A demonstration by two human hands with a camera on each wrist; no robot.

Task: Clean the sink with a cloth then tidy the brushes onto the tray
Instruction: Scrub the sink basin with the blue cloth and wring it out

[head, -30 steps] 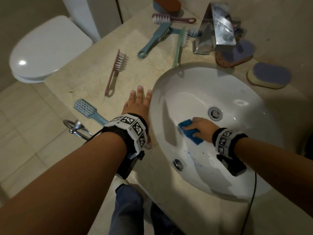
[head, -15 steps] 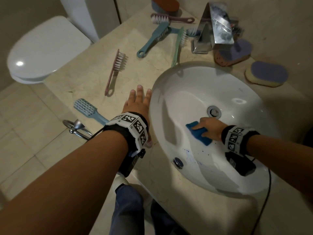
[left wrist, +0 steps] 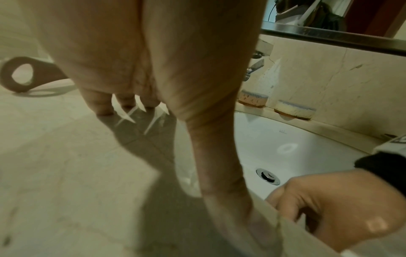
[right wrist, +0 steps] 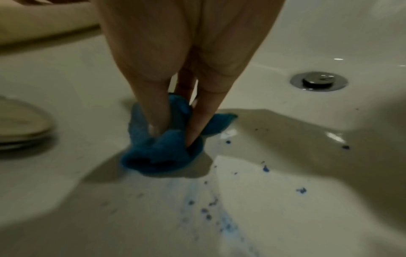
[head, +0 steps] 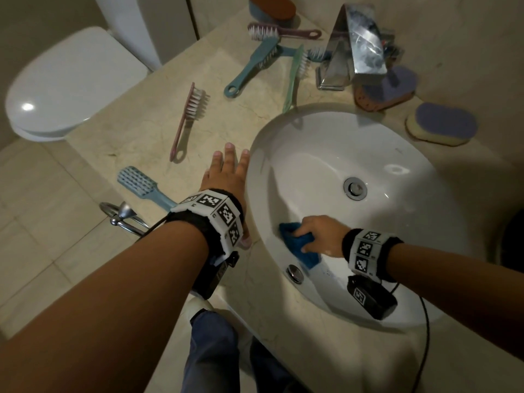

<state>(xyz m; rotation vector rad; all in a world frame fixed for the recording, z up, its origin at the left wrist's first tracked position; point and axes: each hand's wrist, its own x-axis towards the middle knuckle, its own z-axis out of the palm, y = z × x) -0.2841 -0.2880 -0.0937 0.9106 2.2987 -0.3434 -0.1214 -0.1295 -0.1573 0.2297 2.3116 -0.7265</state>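
The white sink (head: 326,154) is set in a beige counter. My right hand (head: 320,234) grips a bunched blue cloth (head: 300,248) and presses it on the basin's near-left wall, above the overflow hole (head: 295,272). In the right wrist view the fingers (right wrist: 158,111) dig into the cloth (right wrist: 158,153), with blue specks (right wrist: 211,205) on the basin below. My left hand (head: 226,174) lies flat and open on the counter beside the sink's left rim. Several brushes lie loose: pink (head: 187,117), light blue (head: 139,182), teal (head: 252,66), green (head: 295,75), maroon (head: 278,32).
A chrome faucet (head: 354,52) stands behind the basin, with two purple-topped sponges (head: 442,126) (head: 388,89) to its right. The drain (head: 354,188) is in the basin's middle. A toilet (head: 65,80) is at far left and a towel ring (head: 122,217) hangs off the counter's front.
My right hand slid the cloth right toward the drain, then back left and nearer, onto the basin's near-left wall. The left hand has stayed flat on the counter.
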